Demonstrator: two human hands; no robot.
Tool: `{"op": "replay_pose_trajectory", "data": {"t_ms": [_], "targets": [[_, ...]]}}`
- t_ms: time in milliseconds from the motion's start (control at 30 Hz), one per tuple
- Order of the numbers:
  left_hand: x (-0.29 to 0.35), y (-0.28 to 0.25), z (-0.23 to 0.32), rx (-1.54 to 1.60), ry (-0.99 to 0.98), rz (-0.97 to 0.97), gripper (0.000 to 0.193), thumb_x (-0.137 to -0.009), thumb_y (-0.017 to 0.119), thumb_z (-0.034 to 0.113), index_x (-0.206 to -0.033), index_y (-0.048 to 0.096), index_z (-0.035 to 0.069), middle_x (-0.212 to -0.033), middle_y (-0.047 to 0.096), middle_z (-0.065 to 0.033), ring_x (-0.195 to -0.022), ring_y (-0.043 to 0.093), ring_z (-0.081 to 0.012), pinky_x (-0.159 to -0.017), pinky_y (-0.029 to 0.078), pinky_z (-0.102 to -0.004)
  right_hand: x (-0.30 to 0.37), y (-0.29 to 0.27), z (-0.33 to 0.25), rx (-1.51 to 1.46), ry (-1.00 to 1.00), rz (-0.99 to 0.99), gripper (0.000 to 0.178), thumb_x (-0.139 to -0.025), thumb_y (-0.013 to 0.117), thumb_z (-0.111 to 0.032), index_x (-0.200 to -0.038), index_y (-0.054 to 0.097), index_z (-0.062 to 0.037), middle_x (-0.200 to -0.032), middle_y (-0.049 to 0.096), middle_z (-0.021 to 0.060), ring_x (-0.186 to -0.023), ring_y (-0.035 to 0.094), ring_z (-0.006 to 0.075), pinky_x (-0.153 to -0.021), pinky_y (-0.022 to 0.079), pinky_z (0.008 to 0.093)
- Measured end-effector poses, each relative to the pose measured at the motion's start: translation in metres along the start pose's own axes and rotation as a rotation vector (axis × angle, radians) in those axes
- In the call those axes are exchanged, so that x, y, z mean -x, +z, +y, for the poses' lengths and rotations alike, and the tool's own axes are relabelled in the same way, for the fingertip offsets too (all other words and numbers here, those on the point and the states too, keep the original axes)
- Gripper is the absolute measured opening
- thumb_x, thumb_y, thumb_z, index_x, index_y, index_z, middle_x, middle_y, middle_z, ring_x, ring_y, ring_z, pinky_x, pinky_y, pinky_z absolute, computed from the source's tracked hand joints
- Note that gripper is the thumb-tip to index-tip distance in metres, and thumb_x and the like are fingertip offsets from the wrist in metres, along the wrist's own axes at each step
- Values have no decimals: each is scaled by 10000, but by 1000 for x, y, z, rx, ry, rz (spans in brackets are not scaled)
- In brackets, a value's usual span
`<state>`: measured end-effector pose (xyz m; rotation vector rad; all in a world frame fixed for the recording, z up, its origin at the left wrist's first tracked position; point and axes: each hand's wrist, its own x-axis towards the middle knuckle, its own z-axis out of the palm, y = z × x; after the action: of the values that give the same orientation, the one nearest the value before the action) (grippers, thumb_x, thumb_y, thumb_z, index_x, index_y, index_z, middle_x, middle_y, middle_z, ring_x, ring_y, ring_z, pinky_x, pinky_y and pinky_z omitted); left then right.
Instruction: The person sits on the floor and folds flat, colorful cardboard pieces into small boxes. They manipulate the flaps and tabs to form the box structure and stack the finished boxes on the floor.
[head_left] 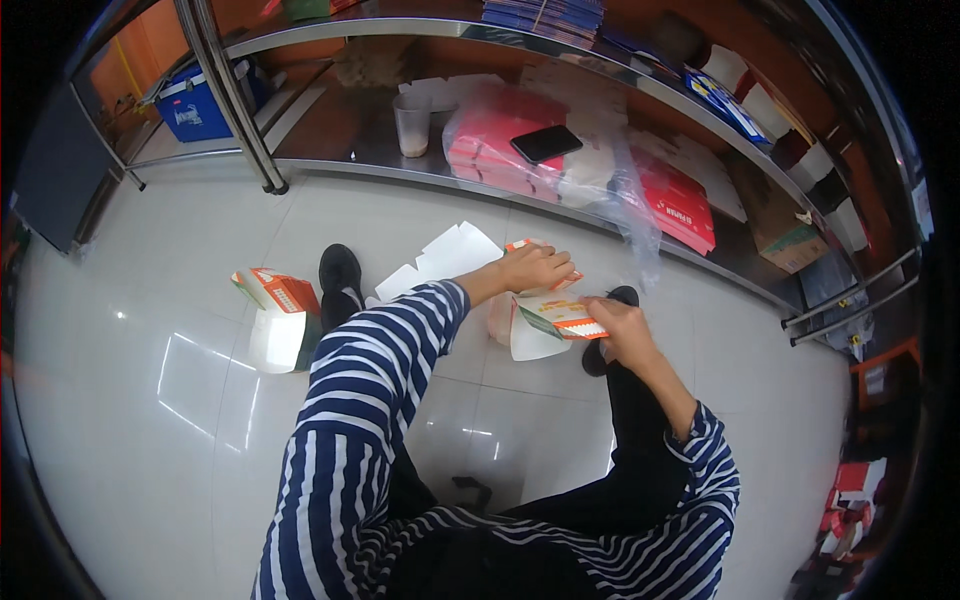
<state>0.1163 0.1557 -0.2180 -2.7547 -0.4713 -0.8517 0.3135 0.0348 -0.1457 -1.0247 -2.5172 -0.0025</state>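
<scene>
My right hand [618, 325] grips the edge of a printed orange, white and green cardboard food box [568, 318], partly folded, its plain white inside showing below. Just beyond it, my left hand [538, 268] has its fingers curled over another orange-edged part of cardboard; whether this belongs to the same box I cannot tell. White unprinted-side-up cardboard blanks [455, 252] lie on the floor beside my left forearm. Left of my left shoe stands another food box [280, 335], folded up, with its orange printed lid raised.
A steel shelf [330, 165] runs across ahead, bearing a plastic cup [412, 125], a black phone [546, 144] and plastic-wrapped red cardboard [490, 135]. A blue cooler [200, 100] sits at the far left. My shoes [340, 270] flank the work on the glossy tiled floor [180, 450].
</scene>
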Motion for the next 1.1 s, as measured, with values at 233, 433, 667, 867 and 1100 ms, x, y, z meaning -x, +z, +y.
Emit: {"op": "replay_pose_trajectory", "data": {"t_ms": [233, 433, 667, 867, 1100], "targets": [[-5, -8, -3, 78, -18, 5, 163, -792, 538, 218, -902, 516, 100, -884, 573, -52, -782, 608, -229, -649, 516, -363, -11, 2, -18, 85, 76, -1, 305, -632, 586, 1, -928, 514, -17, -953, 622, 138, -781, 615, 282, -606, 504, 360], [-9, 3, -6, 12, 34, 4, 159, -807, 535, 241, -859, 500, 95, -849, 569, -54, -737, 616, -217, -627, 522, -356, -1, 38, -5, 238, -96, 42, 200, -674, 539, 16, -866, 490, -12, -1050, 593, 164, -891, 612, 289, -699, 525, 344], [-4, 12, 0, 4, 102, 152, 200, -822, 555, 278, -788, 493, 91, -742, 560, -47, -638, 616, -215, -604, 513, -347, -3, 57, 19, 81, 76, -46, 153, -707, 553, 8, -849, 504, -26, -1057, 572, 150, -869, 592, 325, -702, 512, 381], [-9, 10, -2, 177, 1, 193, 262, -863, 510, 359, -803, 519, 104, -757, 551, -64, -659, 604, -255, -565, 503, -395, 23, 118, 29, 1, 702, 584, 209, -742, 700, -102, -860, 563, 2, -950, 523, 157, -873, 527, 259, -739, 426, 344], [-8, -1, -1, 277, -94, 158, 274, -822, 561, 374, -787, 554, 102, -714, 534, -74, -638, 588, -272, -544, 473, -394, 14, 153, 13, -378, 226, -75, 277, -860, 555, -194, -1099, 582, -58, -1085, 558, 192, -1016, 511, 339, -797, 417, 400]]}}
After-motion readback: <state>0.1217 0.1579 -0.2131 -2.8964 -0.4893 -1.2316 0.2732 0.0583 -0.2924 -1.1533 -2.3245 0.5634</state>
